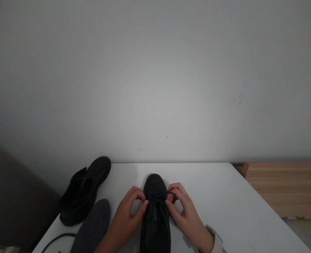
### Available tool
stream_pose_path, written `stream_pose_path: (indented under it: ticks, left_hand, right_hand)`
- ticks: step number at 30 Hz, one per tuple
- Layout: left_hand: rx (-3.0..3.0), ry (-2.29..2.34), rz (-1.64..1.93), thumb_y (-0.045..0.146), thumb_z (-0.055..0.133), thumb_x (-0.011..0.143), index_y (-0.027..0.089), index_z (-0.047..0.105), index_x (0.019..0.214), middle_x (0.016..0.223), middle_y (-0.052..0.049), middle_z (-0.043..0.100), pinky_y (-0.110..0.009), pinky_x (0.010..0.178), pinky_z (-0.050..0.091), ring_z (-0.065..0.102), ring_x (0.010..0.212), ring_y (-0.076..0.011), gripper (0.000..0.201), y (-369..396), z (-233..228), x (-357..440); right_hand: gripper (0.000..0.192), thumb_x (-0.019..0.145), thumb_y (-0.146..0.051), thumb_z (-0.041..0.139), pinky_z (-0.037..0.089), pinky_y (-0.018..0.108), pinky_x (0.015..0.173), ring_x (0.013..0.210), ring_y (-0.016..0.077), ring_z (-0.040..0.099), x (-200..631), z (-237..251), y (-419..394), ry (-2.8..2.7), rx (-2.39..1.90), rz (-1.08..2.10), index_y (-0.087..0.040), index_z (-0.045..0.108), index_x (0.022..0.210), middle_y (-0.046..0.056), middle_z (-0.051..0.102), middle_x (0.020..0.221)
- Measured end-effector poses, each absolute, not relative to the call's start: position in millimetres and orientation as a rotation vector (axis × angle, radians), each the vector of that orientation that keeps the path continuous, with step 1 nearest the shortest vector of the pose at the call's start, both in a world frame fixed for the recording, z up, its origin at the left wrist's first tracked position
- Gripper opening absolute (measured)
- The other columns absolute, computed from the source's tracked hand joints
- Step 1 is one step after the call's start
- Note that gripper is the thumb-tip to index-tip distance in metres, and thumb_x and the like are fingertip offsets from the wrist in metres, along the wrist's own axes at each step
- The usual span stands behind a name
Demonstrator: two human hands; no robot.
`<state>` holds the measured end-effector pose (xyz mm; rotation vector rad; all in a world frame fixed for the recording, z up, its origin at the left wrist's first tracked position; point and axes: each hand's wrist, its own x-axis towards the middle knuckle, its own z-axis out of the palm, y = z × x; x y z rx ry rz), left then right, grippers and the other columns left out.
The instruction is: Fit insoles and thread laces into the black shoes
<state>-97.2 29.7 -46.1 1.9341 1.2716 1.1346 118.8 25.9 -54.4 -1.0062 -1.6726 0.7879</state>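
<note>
A black lace-up shoe [155, 235] stands on the white table, toe pointing at the wall. Its dark shoelace [158, 201] crosses near the throat, with loose strands over the tongue. My right hand [183, 211] pinches a lace end between thumb and fingers at the shoe's right side; a small loop of it shows by the fingertips. On the opposite side, my left hand [129, 214] is closed in a pinch against the left eyelet edge. Whether lace or shoe upper is between those fingertips is hidden.
Another black shoe [85, 189] lies at the table's left edge. A dark grey insole [94, 225] is beside my left forearm, near a black cord [57, 239]. The white table [210, 186] meets the wall [166, 88]; a wooden surface [284, 189] is at right.
</note>
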Motion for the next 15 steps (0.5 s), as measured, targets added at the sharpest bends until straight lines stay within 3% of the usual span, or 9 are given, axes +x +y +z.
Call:
stream_pose_path:
  ticks: [5,10,15]
  left_hand:
    - [1.847,1.38,1.229,0.025,0.051,0.09,0.022,0.051,0.08,0.077,0.001,0.055,-0.028,0.071,0.048,0.059,0.075,-0.0182,0.01,32.7,-49.2,-99.0]
    - [1.836,1.397,1.114,0.033,0.056,0.09,0.022,0.056,0.089,0.084,-0.002,0.061,-0.031,0.078,0.048,0.061,0.083,-0.0206,0.012,31.4,-47.4,-96.3]
    - [1.913,1.32,1.06,0.031,0.048,0.095,0.022,0.052,0.074,0.075,0.0,0.056,-0.028,0.068,0.046,0.058,0.073,-0.0182,0.023,31.9,-48.4,-96.1]
  right_hand:
    - [0.016,0.098,-0.019,0.048,0.041,0.031,0.074,0.085,0.0185,0.052,122.4,-54.6,28.9,-1.539,-0.985,0.651,-0.023,0.049,0.083,0.003,0.051,0.089]
    - [0.013,0.098,-0.021,0.05,0.042,0.03,0.075,0.086,0.0182,0.052,124.5,-55.4,31.2,-1.513,-1.009,0.659,-0.023,0.052,0.086,0.002,0.051,0.091]
    - [0.01,0.098,-0.02,0.05,0.042,0.03,0.076,0.081,0.0169,0.051,120.6,-56.9,28.7,-1.613,-1.007,0.724,-0.023,0.054,0.089,0.001,0.05,0.087]
